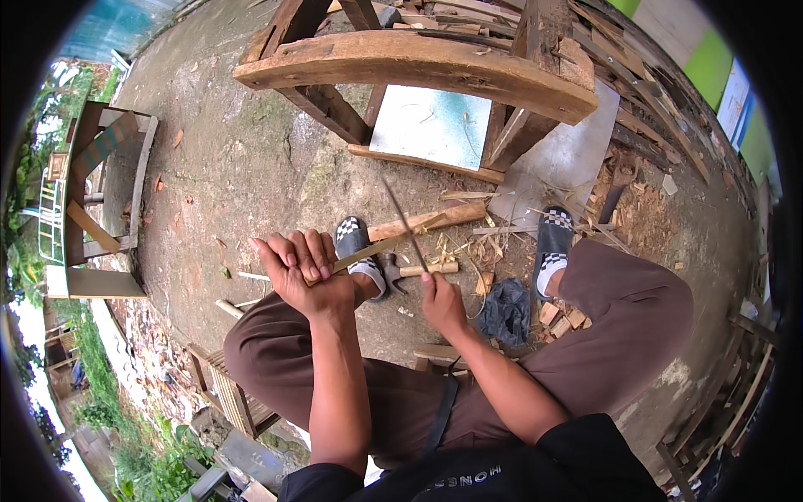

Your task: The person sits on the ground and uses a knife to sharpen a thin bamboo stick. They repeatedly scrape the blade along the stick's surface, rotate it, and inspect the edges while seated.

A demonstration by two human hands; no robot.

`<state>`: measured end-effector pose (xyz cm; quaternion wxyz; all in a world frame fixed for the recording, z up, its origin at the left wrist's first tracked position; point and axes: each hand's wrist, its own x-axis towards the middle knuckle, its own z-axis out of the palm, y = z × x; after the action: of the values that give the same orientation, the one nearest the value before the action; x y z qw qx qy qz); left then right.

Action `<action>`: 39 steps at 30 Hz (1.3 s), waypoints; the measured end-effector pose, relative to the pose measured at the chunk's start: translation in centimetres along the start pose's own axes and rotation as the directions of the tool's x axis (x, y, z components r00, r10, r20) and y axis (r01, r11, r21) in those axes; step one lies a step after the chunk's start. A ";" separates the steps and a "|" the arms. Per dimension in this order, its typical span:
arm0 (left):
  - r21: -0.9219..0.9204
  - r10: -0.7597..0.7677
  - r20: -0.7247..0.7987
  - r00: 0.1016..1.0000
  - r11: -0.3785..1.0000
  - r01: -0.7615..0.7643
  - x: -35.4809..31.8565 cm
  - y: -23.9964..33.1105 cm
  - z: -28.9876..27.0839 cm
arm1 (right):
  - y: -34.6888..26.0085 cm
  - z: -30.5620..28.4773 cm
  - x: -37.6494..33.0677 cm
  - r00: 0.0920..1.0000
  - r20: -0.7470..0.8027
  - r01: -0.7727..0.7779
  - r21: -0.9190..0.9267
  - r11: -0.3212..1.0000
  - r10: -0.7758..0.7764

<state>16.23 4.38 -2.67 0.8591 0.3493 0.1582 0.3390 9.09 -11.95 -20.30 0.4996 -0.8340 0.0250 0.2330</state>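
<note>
My left hand [303, 269] is closed around one end of a flat, pale strip of wood or bamboo [381, 248], which slants up to the right. In my right hand [443, 301], the fist grips the lower end of a long, thin, dark blade-like tool [402, 213]. It points up and to the left and crosses the strip in view; whether the two touch I cannot tell. The part inside my right fist is hidden. Below the strip, a hammer [428, 270] with a wooden handle lies on the ground between my feet.
Ahead stands a heavy wooden bench [418, 71] with a white-blue panel [431, 125] beneath. A round wooden piece [452, 219], shavings, a black plastic bag [506, 312] and small wood blocks [562, 320] lie around my feet. Planks [644, 105] line the right; a wooden frame [142, 184] stands left.
</note>
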 end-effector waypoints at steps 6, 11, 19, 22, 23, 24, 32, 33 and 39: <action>-0.020 0.018 0.023 1.000 1.000 -0.018 0.4 -0.1 -0.4 | -1.2 0.2 0.0 0.989 -0.071 0.140 0.111 0.984 -0.133; -0.002 0.001 0.003 1.000 1.000 -0.001 0.0 -0.1 -0.2 | 2.0 0.4 0.3 0.997 -0.004 0.076 0.066 0.995 -0.076; -0.044 0.002 0.047 0.999 0.999 0.000 0.2 -0.4 -0.2 | -0.2 0.1 0.3 0.986 -0.010 0.168 0.078 0.983 -0.168; -0.019 -0.006 -0.002 1.000 1.000 0.006 0.1 -0.4 0.5 | 3.3 0.8 1.2 0.998 -0.049 -0.034 -0.001 0.999 0.034; -0.016 -0.010 -0.023 1.000 1.000 0.010 0.2 -0.4 0.9 | 4.9 1.0 1.5 0.991 -0.069 -0.114 -0.022 0.993 0.113; -0.010 -0.014 -0.045 0.999 1.000 0.014 0.3 -0.3 1.0 | 5.8 1.2 1.6 0.978 -0.088 -0.195 -0.040 0.980 0.191; -0.062 -0.020 -0.020 1.000 0.998 0.019 0.3 -0.5 0.7 | 1.7 0.8 1.4 0.986 -0.021 0.164 0.103 0.981 -0.163; -0.051 -0.009 -0.038 0.999 0.999 0.008 0.4 -0.3 0.2 | 1.8 0.8 1.2 0.985 -0.020 0.174 0.092 0.980 -0.173; -0.067 0.018 -0.098 0.995 0.997 -0.024 1.3 0.3 -1.1 | -0.3 0.8 0.9 0.985 -0.034 0.173 0.092 0.981 -0.171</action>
<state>16.45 5.95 -3.33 0.8581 0.3045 0.1847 0.3698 9.67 -10.94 -20.69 0.5565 -0.8113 -0.0296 0.1766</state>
